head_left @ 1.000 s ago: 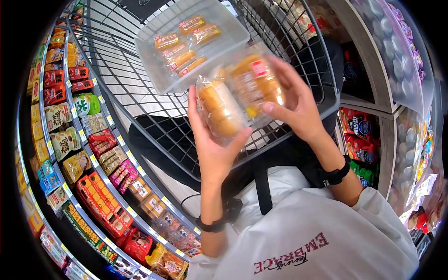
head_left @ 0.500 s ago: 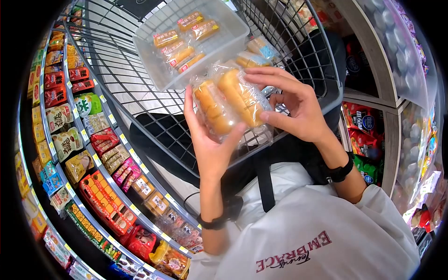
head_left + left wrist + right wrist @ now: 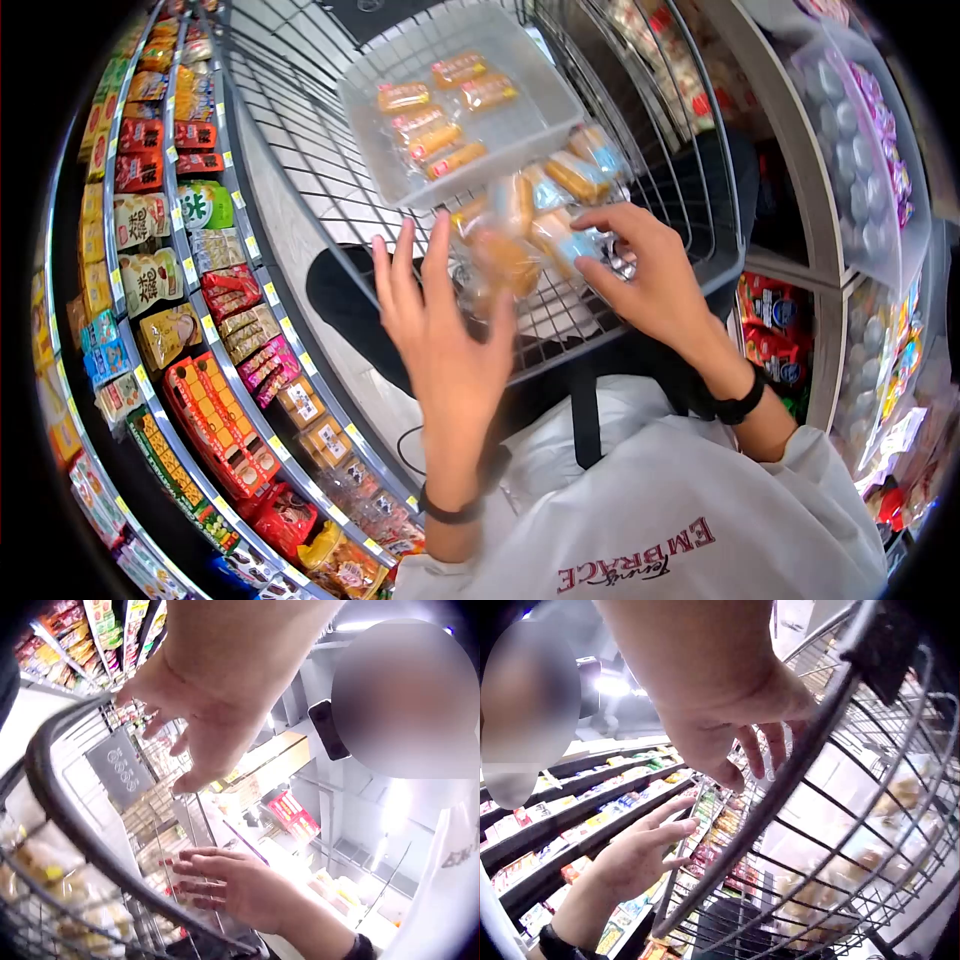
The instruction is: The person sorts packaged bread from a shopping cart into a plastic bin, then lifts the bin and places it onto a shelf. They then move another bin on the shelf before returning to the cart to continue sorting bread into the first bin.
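- Left hand (image 3: 440, 325): released, fingers straight and spread, nothing in it. In the head view the back of the hand faces up, over the near rim of the basket. The thumb lies close against the bread packets; contact cannot be told. The right wrist view shows the same splayed fingers (image 3: 664, 825).
- Right hand (image 3: 655, 280): loose, not clenched. The fingers are stretched toward 9 o'clock, with the fingertips (image 3: 590, 240) resting on the bread packets. The left wrist view shows the fingers extended inside the wire wall.
- Clear-wrapped packets of golden bread rolls (image 3: 510, 245): a small blurred heap on the basket floor, between the two hands. It lies at 1 o'clock of the left hand and 9 o'clock of the right.
- Grey wire shopping-cart basket (image 3: 300, 170): it holds all the items listed above and below. Its dark rim runs across both wrist views.
- Clear rectangular plastic tub (image 3: 530, 130): it stands in the basket at 12 o'clock of the bread heap.
- Small orange cakes in red-labelled wrappers (image 3: 440, 140): several lie loose inside the tub.
- More wrapped rolls with blue-tinted film (image 3: 585, 170): they lie at 1 o'clock of the heap, just beside the tub.
- Curved shop shelves of coloured snack bags and boxes (image 3: 170, 290): at 9 o'clock, well apart from the hands.
- Shelf unit with clear bins of pale round goods (image 3: 850, 130): at 2 o'clock.
- Black wristbands: one on the left wrist (image 3: 450, 513), one on the right (image 3: 735, 405).
- White printed shirt (image 3: 680, 500): at 6 o'clock.
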Motion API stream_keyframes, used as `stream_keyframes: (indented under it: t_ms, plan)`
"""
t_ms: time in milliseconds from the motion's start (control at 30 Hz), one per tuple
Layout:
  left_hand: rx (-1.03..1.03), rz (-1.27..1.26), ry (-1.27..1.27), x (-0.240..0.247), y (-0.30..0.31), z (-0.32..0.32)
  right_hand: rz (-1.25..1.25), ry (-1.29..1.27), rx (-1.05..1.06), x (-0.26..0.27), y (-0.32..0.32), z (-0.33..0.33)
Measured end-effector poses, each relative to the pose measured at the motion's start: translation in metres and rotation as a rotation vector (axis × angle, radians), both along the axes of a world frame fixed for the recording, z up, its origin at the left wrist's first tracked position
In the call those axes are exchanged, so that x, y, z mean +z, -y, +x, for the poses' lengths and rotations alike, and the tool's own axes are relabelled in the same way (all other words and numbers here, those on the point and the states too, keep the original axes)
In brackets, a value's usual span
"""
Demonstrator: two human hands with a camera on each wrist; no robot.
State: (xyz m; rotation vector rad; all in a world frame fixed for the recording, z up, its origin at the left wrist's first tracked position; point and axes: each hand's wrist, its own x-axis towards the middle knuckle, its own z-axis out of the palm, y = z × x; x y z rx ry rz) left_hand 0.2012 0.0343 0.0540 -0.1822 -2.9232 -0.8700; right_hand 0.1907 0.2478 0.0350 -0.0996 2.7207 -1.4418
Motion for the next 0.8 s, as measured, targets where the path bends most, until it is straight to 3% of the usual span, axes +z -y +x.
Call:
stream_keyframes:
  t_ms: [67, 100, 167, 333, 400, 433, 500, 567, 667, 800]
  plan:
    - [-0.004, -0.054, -0.180, 0.000, 0.026, -0.019, 0.138, -0.091, 0.203, 0.010, 0.000, -0.022]
    - [0.002, -0.124, -0.236, 0.000, 0.035, -0.029, 0.154, 0.011, 0.297, 0.021, 0.003, -0.042]
    - [0.050, -0.175, -0.179, -0.013, 0.047, -0.046, 0.328, -0.057, 0.410, 0.017, 0.013, -0.087]
    - [0.048, -0.072, -0.216, -0.034, 0.050, -0.055, 0.612, -0.068, 0.507, -0.061, 0.075, -0.203]
    - [0.055, -0.084, -0.195, -0.031, 0.050, -0.054, 0.624, 0.064, 0.775, -0.117, 0.095, -0.244]
    - [0.055, -0.098, -0.189, -0.031, 0.051, -0.055, 0.625, 0.056, 0.800, -0.130, 0.104, -0.249]
    - [0.078, -0.078, -0.181, -0.032, 0.051, -0.056, 0.930, 0.201, 0.938, -0.145, 0.114, -0.254]
    - [0.094, -0.068, -0.207, -0.040, 0.052, -0.056, 0.980, 0.183, 0.939, -0.148, 0.119, -0.252]
    - [0.091, -0.049, -0.191, -0.038, 0.053, -0.056, 0.835, 0.081, 0.901, -0.161, 0.112, -0.255]
    - [0.097, -0.083, -0.221, -0.036, 0.052, -0.054, 0.847, 0.049, 0.839, -0.123, 0.114, -0.251]
